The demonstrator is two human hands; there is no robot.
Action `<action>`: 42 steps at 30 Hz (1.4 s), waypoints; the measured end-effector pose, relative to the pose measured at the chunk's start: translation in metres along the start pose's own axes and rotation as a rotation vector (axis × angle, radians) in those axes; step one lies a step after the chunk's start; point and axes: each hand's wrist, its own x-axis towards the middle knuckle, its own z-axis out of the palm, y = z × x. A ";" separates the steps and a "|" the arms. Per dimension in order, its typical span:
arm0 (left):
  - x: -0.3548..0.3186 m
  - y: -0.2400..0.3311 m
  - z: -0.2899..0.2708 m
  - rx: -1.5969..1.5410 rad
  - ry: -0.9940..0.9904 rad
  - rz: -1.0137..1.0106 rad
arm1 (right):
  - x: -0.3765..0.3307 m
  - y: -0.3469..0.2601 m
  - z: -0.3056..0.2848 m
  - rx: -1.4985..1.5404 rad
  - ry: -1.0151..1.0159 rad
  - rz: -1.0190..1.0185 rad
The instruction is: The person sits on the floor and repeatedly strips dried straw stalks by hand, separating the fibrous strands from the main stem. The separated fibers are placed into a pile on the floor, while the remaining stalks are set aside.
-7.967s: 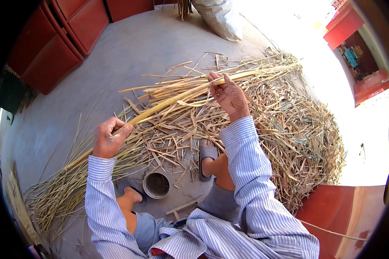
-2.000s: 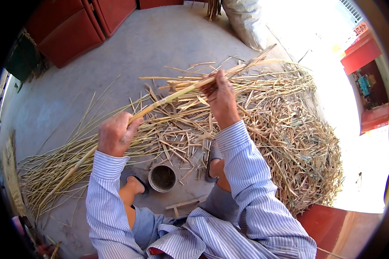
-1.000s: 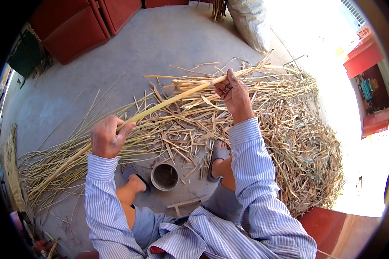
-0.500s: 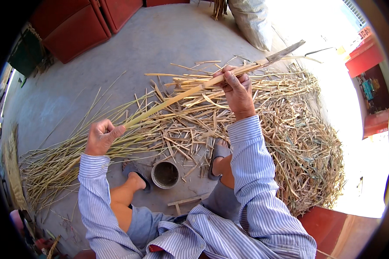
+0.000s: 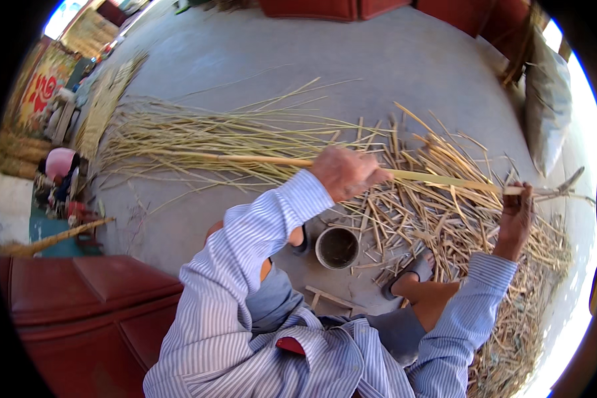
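Fingers of the left hand [image 5: 345, 174] are curled tight around a long pale reed stalk [image 5: 444, 179], knuckles up, gripping it near its middle. Over on the right, the right hand [image 5: 516, 215] closes its fingers on the same stalk close to its frayed right end, palm turned toward the person. The stalk runs almost level between the two hands, held up above the floor, and its thin left part carries on past the left hand toward the spread of long reeds [image 5: 199, 142] lying fanned out on the far left of the grey concrete floor [image 5: 391, 73].

Both arms wear a blue-and-white striped shirt [image 5: 245, 278], sleeves down to the wrists. Beneath the stalk, near the person's feet, stands a small round grey cup [image 5: 337, 248], open mouth up, with a dark sandal [image 5: 411, 272] just to its right. A short flat stick [image 5: 328, 297] lies on the floor just near of the cup.

To the right and under the right hand spreads a thick heap of short broken straw pieces [image 5: 511, 292], reaching the right rim. A pale sack [image 5: 547, 109] leans at the far right. Red furniture [image 5: 79, 298] fills the near left corner, and more red panels [image 5: 325, 8] line the far edge.
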 end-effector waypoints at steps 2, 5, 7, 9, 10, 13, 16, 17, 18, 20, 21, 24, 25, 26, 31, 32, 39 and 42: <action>-0.004 0.005 -0.006 0.097 0.040 0.033 | 0.000 0.005 -0.002 0.001 0.117 0.101; -0.001 0.007 -0.028 0.163 0.054 0.072 | 0.008 0.010 -0.006 -0.077 0.226 0.175; 0.003 0.002 -0.025 0.086 0.079 0.099 | 0.010 0.003 -0.012 -0.158 0.313 0.146; 0.005 0.003 -0.031 -0.058 -0.060 -0.038 | 0.014 0.013 -0.017 -0.170 0.334 0.203; 0.002 -0.001 -0.034 -0.025 -0.227 -0.142 | 0.005 0.025 0.008 -0.119 0.317 0.185; 0.026 0.021 -0.012 -0.001 -0.085 0.026 | -0.035 0.062 0.101 -0.214 0.090 0.404; 0.047 0.043 0.017 -0.033 0.017 0.002 | -0.069 0.075 0.145 -0.016 -0.009 0.468; 0.050 0.042 0.015 -0.035 -0.008 -0.032 | -0.063 0.069 0.136 -0.029 0.000 0.443; 0.051 0.040 0.011 -0.033 -0.039 -0.060 | -0.057 0.063 0.127 -0.036 0.014 0.416; 0.046 0.034 0.004 -0.073 -0.071 -0.069 | -0.038 0.046 0.098 -0.039 0.084 0.319; 0.041 0.031 -0.005 -0.063 -0.070 -0.067 | -0.029 0.039 0.086 -0.033 0.145 0.277; 0.029 0.021 -0.014 -0.116 -0.104 -0.091 | -0.005 0.014 0.029 -0.028 0.286 0.186; 0.024 0.018 -0.022 -0.112 -0.115 -0.114 | -0.001 0.008 0.017 -0.039 0.340 0.173; 0.021 0.015 -0.031 -0.109 -0.126 -0.137 | 0.003 0.002 0.006 -0.050 0.394 0.159; 0.019 0.006 -0.043 -0.280 -0.261 -0.278 | 0.010 -0.008 -0.044 0.126 0.338 0.064; 0.023 0.004 -0.043 -0.306 -0.279 -0.296 | 0.013 -0.004 -0.054 0.283 0.181 0.092; 0.029 0.003 -0.035 -0.308 -0.251 -0.314 | -0.007 -0.002 0.032 0.098 0.182 0.109; 0.025 0.016 -0.031 -0.081 -0.051 -0.121 | -0.002 0.005 0.022 0.057 0.269 0.138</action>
